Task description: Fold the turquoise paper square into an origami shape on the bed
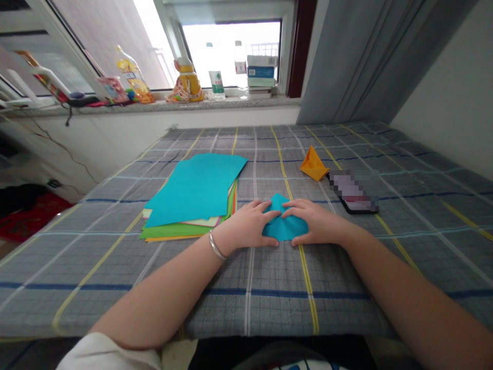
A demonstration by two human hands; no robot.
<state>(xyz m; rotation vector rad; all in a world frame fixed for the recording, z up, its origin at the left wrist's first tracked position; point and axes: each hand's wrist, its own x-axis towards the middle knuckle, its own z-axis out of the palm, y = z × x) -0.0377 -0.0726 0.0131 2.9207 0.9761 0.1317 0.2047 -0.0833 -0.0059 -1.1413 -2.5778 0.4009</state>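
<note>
A folded sheet of blue paper (285, 231) lies on the cloth in front of me, its tip pointing away. My left hand (254, 223) holds it from the left, with fingertips on its top face and the thumb at the near edge. From the right, my right hand (308, 221) grips the same paper, fingers bent over its middle and thumb at the near edge. The fingers cover parts of the folds. Beyond my right hand stands a folded orange paper shape (314, 164) with a raised point.
A stack of coloured paper (196, 190), blue on top, lies to the left. A phone (354, 192) rests at the right beside the orange shape. Plaid cloth (115, 267) covers the surface. Bottles and boxes (261, 72) line the windowsill (231, 105) behind.
</note>
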